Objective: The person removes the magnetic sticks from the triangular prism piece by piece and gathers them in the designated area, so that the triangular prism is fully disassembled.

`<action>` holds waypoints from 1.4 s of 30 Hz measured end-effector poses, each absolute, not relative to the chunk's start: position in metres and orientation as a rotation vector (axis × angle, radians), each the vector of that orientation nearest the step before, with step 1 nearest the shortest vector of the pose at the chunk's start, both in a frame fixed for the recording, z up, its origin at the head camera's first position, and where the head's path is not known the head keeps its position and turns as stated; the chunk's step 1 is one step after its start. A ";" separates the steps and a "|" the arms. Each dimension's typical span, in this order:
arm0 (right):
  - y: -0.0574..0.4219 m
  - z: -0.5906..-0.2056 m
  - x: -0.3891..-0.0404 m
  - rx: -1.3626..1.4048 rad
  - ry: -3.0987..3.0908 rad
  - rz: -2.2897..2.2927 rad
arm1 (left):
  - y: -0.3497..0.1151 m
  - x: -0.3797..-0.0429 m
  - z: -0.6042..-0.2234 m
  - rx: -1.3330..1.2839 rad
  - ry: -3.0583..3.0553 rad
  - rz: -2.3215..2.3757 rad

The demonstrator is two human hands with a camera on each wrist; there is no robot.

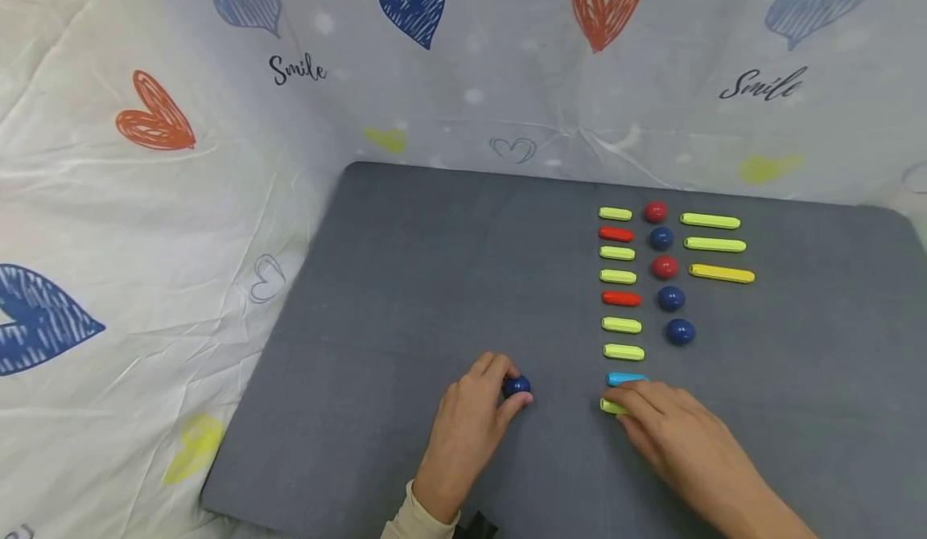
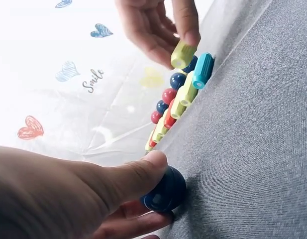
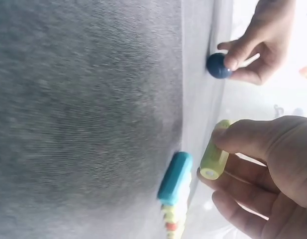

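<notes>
Between the thumb and fingers of my left hand [image 1: 471,422] is a dark blue ball [image 1: 517,386], low over the grey mat. My right hand [image 1: 673,434] pinches a short yellow-green ribbed stick [image 1: 612,405] at the near end of a column of similar short sticks. Just beyond it lies a short light blue stick [image 1: 626,379]. In the right wrist view the held yellow-green stick [image 3: 214,154] shows its round end, beside the blue stick [image 3: 174,178]. The left wrist view shows the ball [image 2: 166,191] under the left thumb.
The column continues away with yellow-green sticks [image 1: 624,352] and red sticks [image 1: 620,298]. To its right stand a column of red balls [image 1: 664,266] and blue balls [image 1: 680,331], then longer yellowish sticks [image 1: 721,273]. A white printed cloth [image 1: 471,104] rises behind the grey mat [image 1: 405,281].
</notes>
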State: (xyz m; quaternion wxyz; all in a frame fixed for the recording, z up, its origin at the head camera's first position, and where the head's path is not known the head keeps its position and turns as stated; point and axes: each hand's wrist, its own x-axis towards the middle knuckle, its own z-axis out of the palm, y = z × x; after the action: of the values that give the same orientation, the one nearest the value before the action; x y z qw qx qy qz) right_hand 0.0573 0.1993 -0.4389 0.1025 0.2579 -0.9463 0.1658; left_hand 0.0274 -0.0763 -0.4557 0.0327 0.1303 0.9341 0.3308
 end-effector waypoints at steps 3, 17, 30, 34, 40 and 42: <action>0.203 -0.443 0.060 0.751 -2.787 0.496 | -0.077 0.027 -0.456 0.400 2.882 1.018; 0.207 -0.460 0.066 0.733 -2.880 0.403 | -0.078 0.028 -0.455 0.395 2.899 1.013; 0.202 -0.448 0.058 0.762 -2.750 0.421 | -0.078 0.028 -0.455 0.421 2.978 0.964; 0.192 -0.440 0.051 0.789 -2.713 0.448 | -0.088 0.026 -0.450 0.500 3.114 0.876; 0.174 -0.434 0.039 0.853 -2.661 0.506 | -0.117 0.021 -0.441 0.572 3.202 0.642; 0.168 -0.434 0.037 0.880 -2.653 0.517 | -0.127 0.021 -0.440 0.561 3.191 0.574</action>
State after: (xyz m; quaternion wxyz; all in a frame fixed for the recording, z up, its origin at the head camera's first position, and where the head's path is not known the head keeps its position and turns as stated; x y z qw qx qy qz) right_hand 0.0365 0.1684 -0.4338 0.1491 0.3060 -0.9230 0.1797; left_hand 0.0206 -0.1267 -0.4396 -0.0743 0.1702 0.9671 0.1740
